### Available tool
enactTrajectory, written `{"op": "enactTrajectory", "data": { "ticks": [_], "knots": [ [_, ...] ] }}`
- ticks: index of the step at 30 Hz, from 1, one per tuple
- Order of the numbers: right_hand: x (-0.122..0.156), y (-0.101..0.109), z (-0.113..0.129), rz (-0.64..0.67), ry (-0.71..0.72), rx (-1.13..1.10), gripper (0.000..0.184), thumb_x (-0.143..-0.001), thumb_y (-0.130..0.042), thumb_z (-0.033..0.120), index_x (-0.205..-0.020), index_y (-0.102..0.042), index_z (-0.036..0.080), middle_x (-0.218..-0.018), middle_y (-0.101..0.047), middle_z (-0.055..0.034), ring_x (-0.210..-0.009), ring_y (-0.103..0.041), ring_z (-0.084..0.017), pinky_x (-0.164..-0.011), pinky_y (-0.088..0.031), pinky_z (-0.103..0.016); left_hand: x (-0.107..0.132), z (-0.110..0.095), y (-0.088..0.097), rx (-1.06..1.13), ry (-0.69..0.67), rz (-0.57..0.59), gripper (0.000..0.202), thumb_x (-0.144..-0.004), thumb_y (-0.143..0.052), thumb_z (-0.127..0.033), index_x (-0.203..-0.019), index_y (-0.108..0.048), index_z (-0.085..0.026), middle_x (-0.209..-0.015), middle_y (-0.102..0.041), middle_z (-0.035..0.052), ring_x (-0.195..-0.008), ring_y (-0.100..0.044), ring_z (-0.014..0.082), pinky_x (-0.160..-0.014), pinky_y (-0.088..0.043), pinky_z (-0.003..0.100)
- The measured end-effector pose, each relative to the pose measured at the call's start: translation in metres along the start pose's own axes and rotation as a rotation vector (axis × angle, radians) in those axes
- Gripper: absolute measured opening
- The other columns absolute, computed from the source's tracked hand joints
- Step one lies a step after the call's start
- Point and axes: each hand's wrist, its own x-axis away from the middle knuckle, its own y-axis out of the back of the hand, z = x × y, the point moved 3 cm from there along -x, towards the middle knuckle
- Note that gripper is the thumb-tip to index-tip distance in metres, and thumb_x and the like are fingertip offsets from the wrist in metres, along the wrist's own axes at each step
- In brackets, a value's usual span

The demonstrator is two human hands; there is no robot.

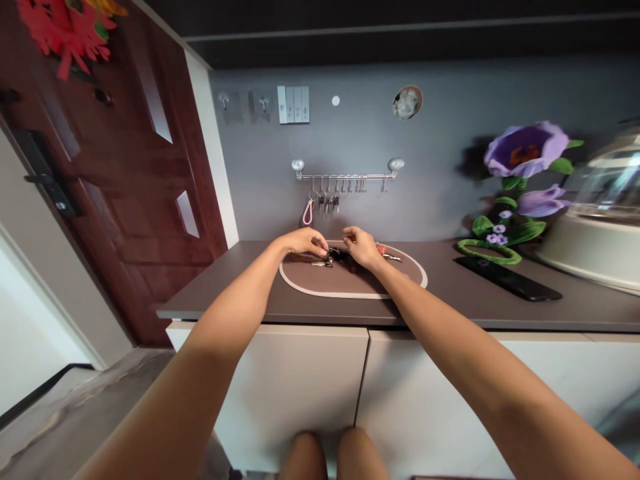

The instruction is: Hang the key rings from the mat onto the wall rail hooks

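A small bunch of keys (329, 260) lies low over an oval brown mat (345, 285) with a pale rim. My left hand (304, 241) reaches in from the left, its thumb and forefinger pinched at the edge of the bunch. On the other side, my right hand (362, 247) has curled fingers just above the dark part of the keys. Whatever sits between those fingers is too small to make out. Right of that hand, a red item (381, 249) and a metal key-like piece (393, 258) rest on the mat.
A hook rail (345, 177) on the wall carries hanging keys (329, 202) and a pink loop (307, 213). Purple artificial flowers (525, 152), a black flat object (510, 279) and a white domed appliance (590, 247) stand at right. A dark shelf overhangs; a red-brown door (125, 200) is left.
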Motion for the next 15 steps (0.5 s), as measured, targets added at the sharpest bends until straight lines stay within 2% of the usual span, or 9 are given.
{"op": "enactTrajectory", "data": {
  "ticks": [7,15],
  "knots": [
    [0.0024,-0.0065,0.0015,0.112,0.100,0.187,0.027,-0.077,-0.046,0.011,-0.099,-0.060,0.014,-0.094,-0.064,-0.0084,-0.087,-0.058,-0.016,-0.082,-0.041,-0.027,0.0004,0.0021,-0.0072,0.030,0.059,0.111,0.037,-0.059,-0.069,-0.023,-0.095,-0.063,-0.014,-0.090,-0.066,0.0052,-0.084,-0.059,0.0135,-0.077,-0.042,0.025],
    [0.0010,-0.0101,0.0005,0.128,0.104,0.239,0.027,-0.077,-0.045,0.010,-0.098,-0.061,0.014,-0.092,-0.065,-0.0080,-0.085,-0.058,-0.016,-0.081,-0.041,-0.026,0.0013,0.0001,-0.0028,-0.192,0.055,0.061,0.028,-0.065,-0.064,-0.030,-0.090,-0.066,-0.018,-0.086,-0.067,0.0005,-0.077,-0.058,0.0118,-0.073,-0.039,0.022]
  ]
}}
